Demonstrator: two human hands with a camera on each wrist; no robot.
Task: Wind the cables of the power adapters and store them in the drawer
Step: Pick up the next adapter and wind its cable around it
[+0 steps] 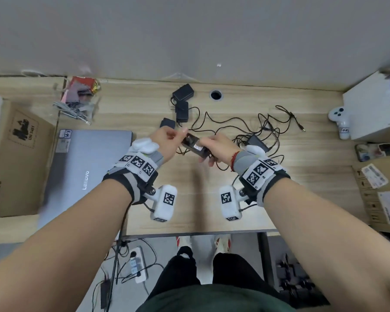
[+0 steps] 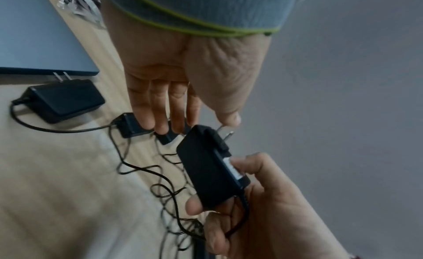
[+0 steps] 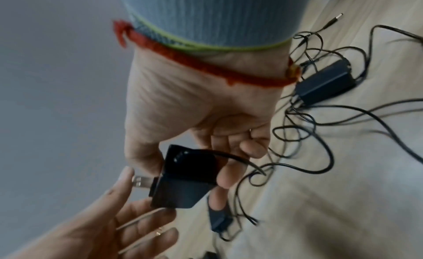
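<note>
A black power adapter [image 1: 195, 146] [image 2: 206, 169] [image 3: 185, 179] is held above the middle of the wooden desk [image 1: 189, 199]. My right hand [image 1: 221, 149] [image 3: 194, 109] grips its body, and its cable [image 3: 286, 166] trails down to the desk. My left hand [image 1: 167, 140] [image 2: 183, 82] has straight fingers, and its thumb presses on the metal plug prongs [image 2: 225, 134] [image 3: 142, 180]. Three more adapters [image 1: 182, 92] [image 1: 182, 111] [image 1: 167, 123] lie behind the hands and another [image 1: 256, 141] [image 3: 325, 82] to the right. Their thin black cables [image 1: 245, 124] are tangled together. No drawer shows.
A closed grey laptop [image 1: 88, 167] and a cardboard box [image 1: 14, 158] lie to the left. At the right are a white box [image 1: 374, 109], a white controller [image 1: 339, 119], a phone [image 1: 374, 150] and another carton [image 1: 381, 194]. A cable hole [image 1: 216, 95] sits near the wall.
</note>
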